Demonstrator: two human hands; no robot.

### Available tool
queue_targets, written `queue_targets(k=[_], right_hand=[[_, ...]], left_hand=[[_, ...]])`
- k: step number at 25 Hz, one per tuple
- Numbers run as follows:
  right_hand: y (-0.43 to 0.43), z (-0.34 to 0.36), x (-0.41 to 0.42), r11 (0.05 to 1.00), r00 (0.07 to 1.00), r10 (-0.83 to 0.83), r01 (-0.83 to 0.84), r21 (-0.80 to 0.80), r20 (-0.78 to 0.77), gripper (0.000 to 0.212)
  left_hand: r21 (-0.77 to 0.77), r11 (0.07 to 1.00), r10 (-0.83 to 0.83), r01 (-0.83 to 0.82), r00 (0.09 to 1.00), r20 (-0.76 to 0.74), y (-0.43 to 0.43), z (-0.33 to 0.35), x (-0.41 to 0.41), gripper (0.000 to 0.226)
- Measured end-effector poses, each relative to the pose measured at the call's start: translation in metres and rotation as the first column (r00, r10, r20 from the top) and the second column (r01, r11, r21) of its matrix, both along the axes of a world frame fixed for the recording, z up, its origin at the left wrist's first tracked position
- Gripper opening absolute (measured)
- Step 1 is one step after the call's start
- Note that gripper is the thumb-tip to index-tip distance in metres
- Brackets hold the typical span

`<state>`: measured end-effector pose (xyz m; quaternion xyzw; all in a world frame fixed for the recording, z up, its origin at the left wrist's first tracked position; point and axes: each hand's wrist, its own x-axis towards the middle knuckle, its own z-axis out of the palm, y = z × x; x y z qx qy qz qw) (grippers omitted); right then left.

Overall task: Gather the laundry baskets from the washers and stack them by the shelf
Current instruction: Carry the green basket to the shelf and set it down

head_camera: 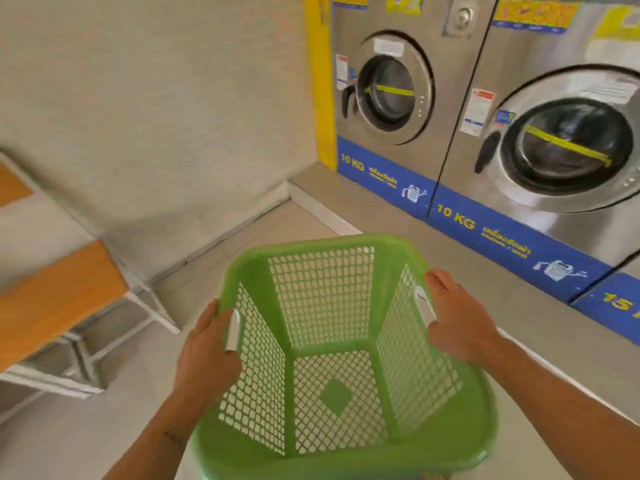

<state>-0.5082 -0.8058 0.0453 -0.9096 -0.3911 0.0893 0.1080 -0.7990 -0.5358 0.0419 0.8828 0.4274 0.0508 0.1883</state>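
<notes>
Head view: a person is holding one green laundry basket (341, 355) out in front, clear of the floor, mouth tilted toward the camera so the lattice walls and base are showing. It is carrying nothing inside. The left hand (207, 351) is gripping the left rim with the fingers curled around a white handle, and the right hand (457, 317) is gripping the right rim the same way, fingers closed over the matching white handle. Both grips are looking firm and evenly placed.

To the right, two steel front-load washers are standing on a raised plinth (398, 216): the far washer (391, 88) and the near washer (568, 147), both marked 10 KG, doors shut. A third machine's blue panel is just showing at the right edge. No other basket is showing near them. To the left, a bench-like shelf (59, 292) with an orange top on a white frame is sitting against the wall, well apart from the basket, and nothing is stacked beside it.

Judging from this, the task is looking early: one basket is in hand near the washers, not yet carried over to the shelf. Whether more baskets are waiting out of frame, I cannot tell.
</notes>
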Motion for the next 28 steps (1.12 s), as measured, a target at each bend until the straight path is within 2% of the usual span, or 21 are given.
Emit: queue_targets(k=[5, 11, 14, 22, 26, 28], right_hand=[[0.099, 0.058, -0.106, 0.979, 0.979, 0.179, -0.188, 0.083, 0.099, 0.08], [0.219, 0.102, -0.21, 0.915, 0.916, 0.387, -0.396, 0.081, 0.11, 0.075], [0.286, 0.116, -0.257, 0.861, 0.865, 0.492, -0.5, 0.088, 0.102, 0.079], [0.479, 0.123, -0.36, 0.705, 0.719, 0.688, -0.694, 0.145, 0.097, 0.072], [0.577, 0.136, -0.429, 0.582, 0.607, 0.785, -0.791, 0.185, 0.126, 0.058], [0.615, 0.142, -0.472, 0.514, 0.541, 0.83, -0.836, 0.189, 0.136, 0.058]], left_hand=[[-0.03, 0.97, 0.242, -0.241, 0.943, 0.23, 0.047, 0.058, -0.15, 0.082], [-0.041, 0.878, 0.458, -0.477, 0.811, 0.364, 0.086, 0.096, -0.298, 0.071], [-0.047, 0.812, 0.552, -0.581, 0.741, 0.382, 0.105, 0.107, -0.353, 0.071], [0.105, 0.641, 0.683, -0.761, 0.627, 0.375, 0.2, 0.135, -0.464, 0.063], [0.146, 0.491, 0.764, -0.859, 0.505, 0.401, 0.236, 0.155, -0.521, 0.054], [0.161, 0.401, 0.803, -0.902, 0.43, 0.413, 0.242, 0.16, -0.555, 0.054]])
